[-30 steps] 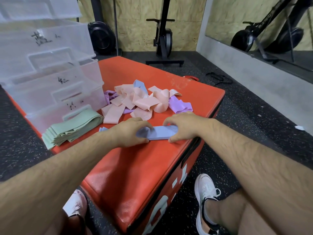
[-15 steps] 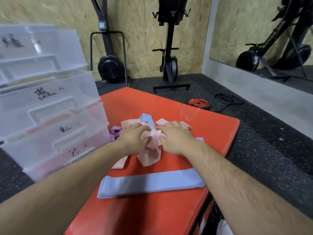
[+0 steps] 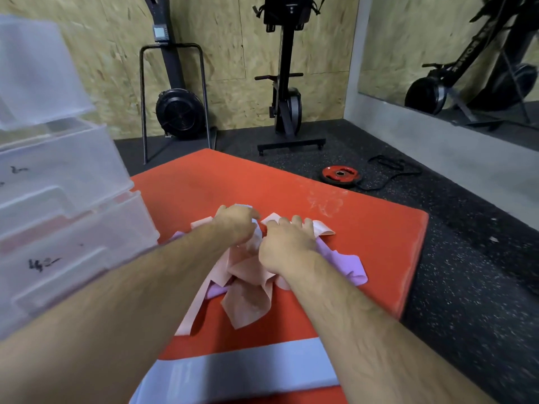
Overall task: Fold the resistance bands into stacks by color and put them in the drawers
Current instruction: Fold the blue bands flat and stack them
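Head view, the only one:

- Left hand [image 3: 236, 223] and right hand [image 3: 287, 246] are both down in the loose pile on the red pad [image 3: 376, 243], knuckles toward the camera and almost touching each other.
- Left: fingers curled into the pink bands [image 3: 248, 295], gripping a pale piece at the gap between the hands. Fingertips are hidden, so the exact pinch point is unclear.
- Right: fingers curled over the far edge of the same pink bands, holding them. Palm rests on the pile.
- The pink bands are unfolded and tangled, mid-pad, with strips trailing toward the camera.
- Purple bands [image 3: 345, 265] are mixed into the same pile. They stick out to the right under the right wrist, and a bit shows beneath the pink on the near side.
- Blue stack [image 3: 248, 370] is folded flat and lies across the near edge of the pad, apart from the pile, partly under both forearms.
- Clear plastic drawers [image 3: 75, 228] stand on the pad's left side, just beside the pile, with black handwritten marks on the fronts. Blurred, marks not readable.
- Floor behind: a red weight plate [image 3: 339, 174], a black strap [image 3: 389, 167] next to it and two black exercise machines [image 3: 287, 91] against the chipboard wall.
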A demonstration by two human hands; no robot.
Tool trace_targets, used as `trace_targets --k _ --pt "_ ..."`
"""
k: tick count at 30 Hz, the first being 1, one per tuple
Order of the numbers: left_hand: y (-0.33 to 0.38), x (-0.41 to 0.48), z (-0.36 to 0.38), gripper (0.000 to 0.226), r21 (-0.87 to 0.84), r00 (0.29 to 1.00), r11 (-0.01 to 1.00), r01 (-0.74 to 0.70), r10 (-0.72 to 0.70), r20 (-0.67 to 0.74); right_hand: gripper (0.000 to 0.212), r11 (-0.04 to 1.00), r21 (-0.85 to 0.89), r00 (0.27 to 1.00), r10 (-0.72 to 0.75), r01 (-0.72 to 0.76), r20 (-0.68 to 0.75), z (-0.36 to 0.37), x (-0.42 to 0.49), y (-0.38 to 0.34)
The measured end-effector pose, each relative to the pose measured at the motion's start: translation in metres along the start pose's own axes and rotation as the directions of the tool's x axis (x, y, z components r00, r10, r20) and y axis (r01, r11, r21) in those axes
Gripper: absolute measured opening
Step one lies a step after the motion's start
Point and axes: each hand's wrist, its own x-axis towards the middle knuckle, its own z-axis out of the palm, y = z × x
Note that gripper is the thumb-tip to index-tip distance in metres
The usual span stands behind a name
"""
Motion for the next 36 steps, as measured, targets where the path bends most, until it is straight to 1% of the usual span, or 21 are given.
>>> trace_targets --k 4,8,10,12,14,16,23,25,27,29,30,33,35,36 --pt "-0.002 0.001 0.001 0.028 0.004 0.996 1.000 0.019 -0.019 -0.088 0.050 1.000 0.003 0.999 0.022 -0.022 -0.025 -0.001 -0.003 0.001" --pt "-0.004 -0.012 -0.017 0.026 -0.103 0.975 0.995 0.004 -0.027 -0.220 0.047 0.999 0.028 0.996 0.028 -0.026 -0.084 -0.007 -0.012 0.006" --pt "-0.007 -0.019 -0.032 0.023 -0.194 0.949 0.980 -0.055 -0.009 -0.315 0.041 0.996 0.086 0.988 0.014 -0.001 -0.153 -0.013 -0.017 0.009" --pt "-0.010 -0.029 -0.050 0.020 -0.258 0.897 0.956 -0.139 0.011 -0.442 0.035 0.986 0.163 0.966 0.009 0.035 -0.258 -0.020 -0.022 0.012" --pt "-0.010 -0.041 -0.071 0.022 -0.257 0.820 0.946 -0.197 0.016 -0.572 0.034 0.972 0.226 0.932 0.020 0.067 -0.361 -0.028 -0.026 0.016" --pt "-0.009 -0.056 -0.095 0.022 -0.242 0.751 0.939 -0.243 0.024 -0.659 0.036 0.957 0.275 0.909 0.032 0.091 -0.415 -0.036 -0.031 0.019" --pt "-0.006 -0.105 -0.165 0.022 -0.180 0.567 0.938 -0.297 0.022 -0.824 0.036 0.910 0.363 0.850 0.024 0.199 -0.526 -0.056 -0.062 0.022" --pt "0.000 -0.118 -0.181 0.022 -0.184 0.531 0.931 -0.315 0.013 -0.847 0.037 0.894 0.387 0.838 0.023 0.228 -0.546 -0.060 -0.071 0.022" --pt "0.008 -0.130 -0.194 0.022 -0.195 0.515 0.922 -0.334 0.005 -0.857 0.036 0.874 0.413 0.826 0.024 0.256 -0.563 -0.064 -0.081 0.020" --pt "0.015 -0.139 -0.204 0.021 -0.207 0.510 0.913 -0.351 0.001 -0.860 0.036 0.831 0.468 0.805 0.042 0.301 -0.592 -0.069 -0.087 0.021" --pt "0.019 -0.144 -0.208 0.021 -0.207 0.513 0.909 -0.363 0.009 -0.858 0.036 0.791 0.511 0.793 0.055 0.336 -0.607 -0.071 -0.090 0.022" --pt "0.030 -0.159 -0.207 0.015 -0.164 0.523 0.893 -0.420 0.090 -0.847 0.034 0.601 0.636 0.749 0.092 0.484 -0.656 -0.082 -0.098 0.025" --pt "0.036 -0.171 -0.199 0.013 -0.134 0.528 0.884 -0.448 0.141 -0.837 0.022 0.517 0.666 0.734 0.102 0.538 -0.672 -0.090 -0.106 0.026" --pt "0.039 -0.177 -0.195 0.013 -0.126 0.525 0.879 -0.460 0.154 -0.837 0.015 0.492 0.684 0.747 0.097 0.539 -0.658 -0.092 -0.110 0.026"
